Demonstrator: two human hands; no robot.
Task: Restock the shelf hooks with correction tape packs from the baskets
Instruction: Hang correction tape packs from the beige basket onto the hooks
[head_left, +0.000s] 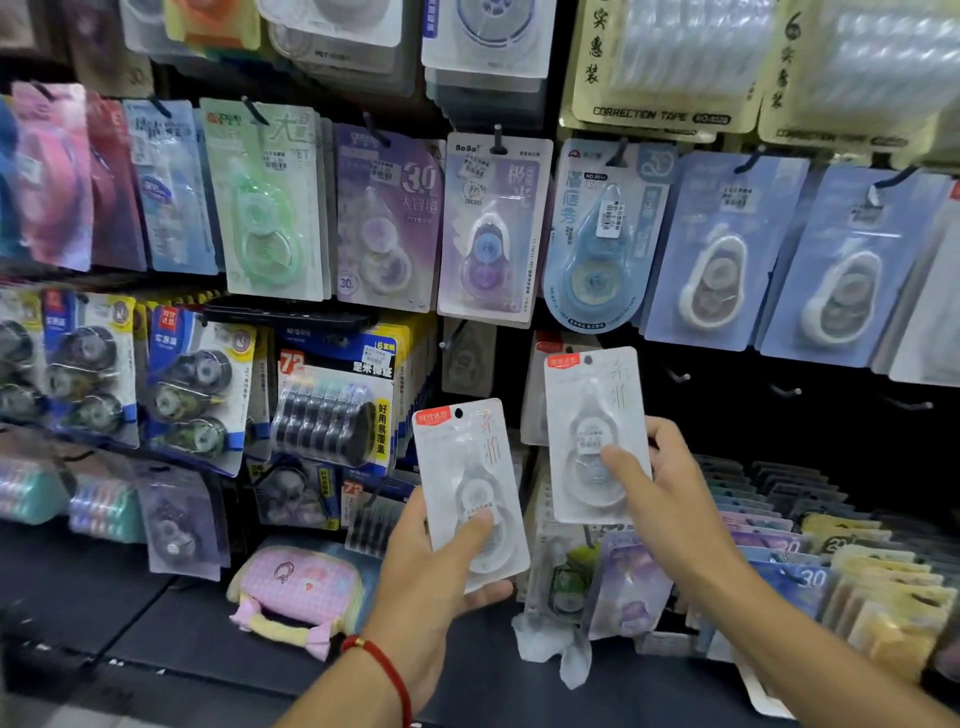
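Observation:
My left hand (436, 571) grips a white correction tape pack (462, 467) with a red corner label, thumb across its front, held upright below the middle of the display. My right hand (670, 488) holds a second white pack (587, 410) of the same kind, raised a little higher and to the right, its hang hole near a partly hidden pack hanging behind it. Bare black hooks (680, 375) stick out of the dark panel to the right of that pack. A red cord sits on my left wrist.
Rows of hanging correction tape packs fill the wall: purple (387, 218), green (265, 202), blue (722, 249). Multi-roll packs (337, 400) hang at lower left. Stacked packs in trays (779, 540) lie at lower right. A pink pouch (296, 587) lies on the dark shelf.

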